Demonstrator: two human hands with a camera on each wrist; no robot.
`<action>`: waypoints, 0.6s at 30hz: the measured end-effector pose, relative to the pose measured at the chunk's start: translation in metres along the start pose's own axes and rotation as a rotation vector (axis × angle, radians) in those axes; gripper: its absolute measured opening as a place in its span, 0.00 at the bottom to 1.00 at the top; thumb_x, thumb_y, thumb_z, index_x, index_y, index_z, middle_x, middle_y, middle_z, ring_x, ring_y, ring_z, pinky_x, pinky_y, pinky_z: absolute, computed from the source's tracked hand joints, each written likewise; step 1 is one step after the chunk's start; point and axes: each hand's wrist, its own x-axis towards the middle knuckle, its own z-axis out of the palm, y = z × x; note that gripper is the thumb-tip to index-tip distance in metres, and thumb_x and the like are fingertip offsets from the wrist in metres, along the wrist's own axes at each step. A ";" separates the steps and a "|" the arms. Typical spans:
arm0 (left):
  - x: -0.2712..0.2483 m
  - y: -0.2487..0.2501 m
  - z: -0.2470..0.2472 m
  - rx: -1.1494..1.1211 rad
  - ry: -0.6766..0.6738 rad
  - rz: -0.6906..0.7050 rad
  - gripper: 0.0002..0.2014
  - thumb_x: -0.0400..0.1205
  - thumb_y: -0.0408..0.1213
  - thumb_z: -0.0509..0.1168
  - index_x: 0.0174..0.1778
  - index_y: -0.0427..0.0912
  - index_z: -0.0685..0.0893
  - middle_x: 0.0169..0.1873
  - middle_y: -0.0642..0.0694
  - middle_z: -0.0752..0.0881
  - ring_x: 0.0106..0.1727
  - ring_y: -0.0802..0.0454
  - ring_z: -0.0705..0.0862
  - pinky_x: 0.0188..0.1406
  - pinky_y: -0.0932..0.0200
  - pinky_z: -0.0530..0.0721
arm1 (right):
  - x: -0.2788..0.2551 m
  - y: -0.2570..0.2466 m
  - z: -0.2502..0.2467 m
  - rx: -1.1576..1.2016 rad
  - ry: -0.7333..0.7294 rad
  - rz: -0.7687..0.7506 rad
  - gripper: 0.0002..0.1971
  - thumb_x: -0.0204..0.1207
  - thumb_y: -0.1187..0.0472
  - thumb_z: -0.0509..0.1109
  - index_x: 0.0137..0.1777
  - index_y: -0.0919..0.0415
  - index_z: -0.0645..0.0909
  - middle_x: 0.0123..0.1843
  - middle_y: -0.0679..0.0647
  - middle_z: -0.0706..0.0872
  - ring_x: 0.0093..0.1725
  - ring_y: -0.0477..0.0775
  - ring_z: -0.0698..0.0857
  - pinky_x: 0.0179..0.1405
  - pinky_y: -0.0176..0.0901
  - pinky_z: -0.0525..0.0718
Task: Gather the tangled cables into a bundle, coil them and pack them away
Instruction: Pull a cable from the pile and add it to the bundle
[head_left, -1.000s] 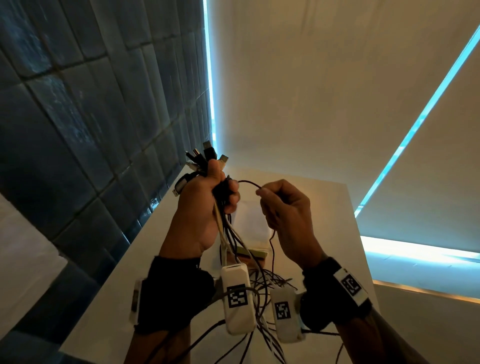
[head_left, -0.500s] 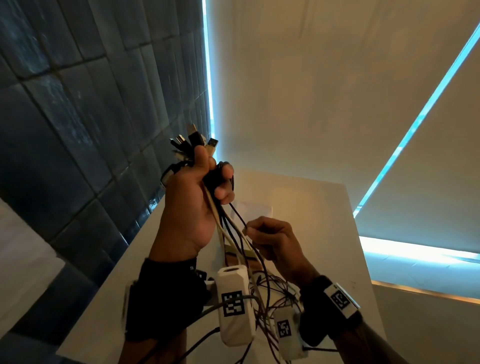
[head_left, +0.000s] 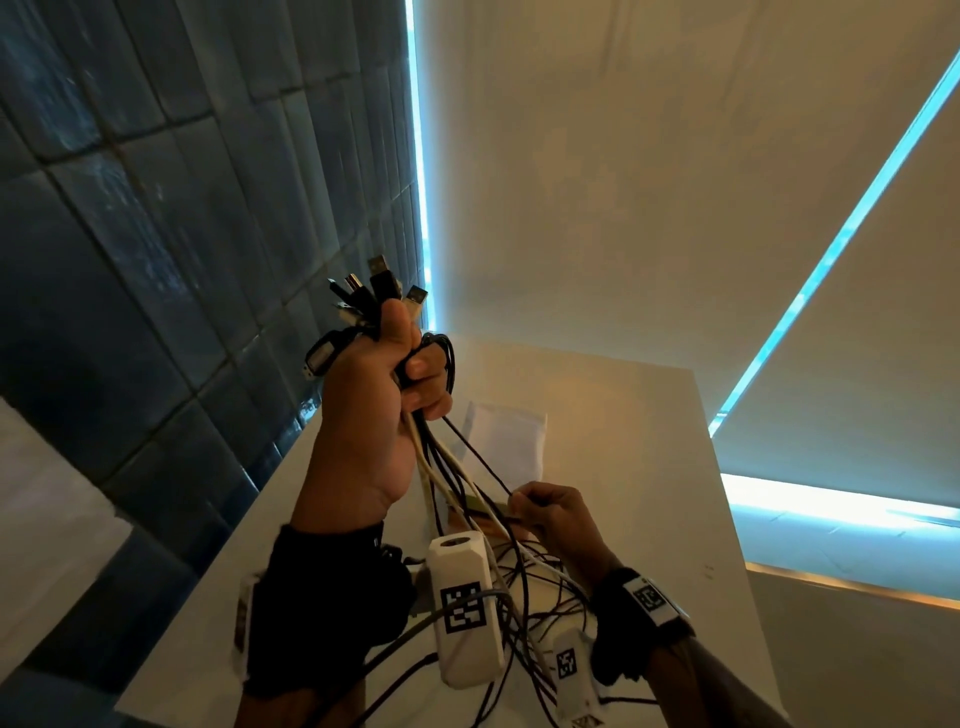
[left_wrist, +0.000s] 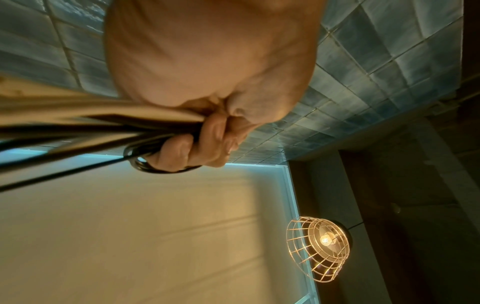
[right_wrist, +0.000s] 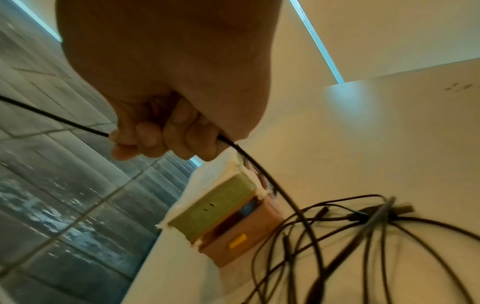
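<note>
Cables (head_left: 457, 483): mixed black and white leads, gathered at the plug ends and raised above the desk (head_left: 649, 467); free lengths hang down in a loose tangle onto the desk surface.

Plug ends (head_left: 374, 296): several USB-type connectors, standing up out of the top of the left hand (head_left: 374, 415), roughly level with one another.

Left hand: fingers (left_wrist: 205, 142) clenched round the gathered leads just below the plugs; one black loop sits round the fingers.

Right hand (head_left: 550, 514): lower and to the right; fingers (right_wrist: 155, 142) curled round a single thin black cable (right_wrist: 272, 185), which runs taut up toward the bundle.

Boxes (right_wrist: 226, 216): small green and tan packs stacked at the desk's far side, beside a white pouch (head_left: 506, 441); probable storage, though that is a judgement.

Handling note: the step appears to be drawing one strand straight. Advised: keep the left grip firm, slide the right hand down the cable's length, free crossings gently, avoid jerking knots tight.
</note>
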 end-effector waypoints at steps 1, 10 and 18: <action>0.000 -0.002 0.000 0.014 0.013 -0.005 0.18 0.88 0.48 0.48 0.32 0.45 0.65 0.18 0.55 0.67 0.15 0.62 0.61 0.16 0.66 0.64 | 0.004 0.008 -0.003 -0.077 0.029 0.011 0.11 0.77 0.71 0.67 0.34 0.64 0.85 0.32 0.57 0.82 0.35 0.53 0.82 0.40 0.43 0.82; 0.004 -0.014 0.003 0.186 0.157 -0.029 0.22 0.89 0.46 0.51 0.66 0.30 0.74 0.23 0.50 0.73 0.19 0.58 0.65 0.21 0.63 0.63 | -0.003 -0.081 0.005 0.154 0.201 -0.219 0.06 0.78 0.69 0.65 0.43 0.72 0.81 0.25 0.51 0.72 0.22 0.47 0.64 0.18 0.39 0.61; 0.003 -0.019 0.012 0.194 0.173 -0.018 0.13 0.88 0.44 0.51 0.47 0.46 0.78 0.24 0.50 0.87 0.25 0.56 0.81 0.25 0.62 0.77 | -0.047 -0.152 0.035 0.194 -0.146 -0.574 0.07 0.78 0.73 0.64 0.39 0.66 0.81 0.24 0.44 0.75 0.21 0.42 0.66 0.20 0.33 0.65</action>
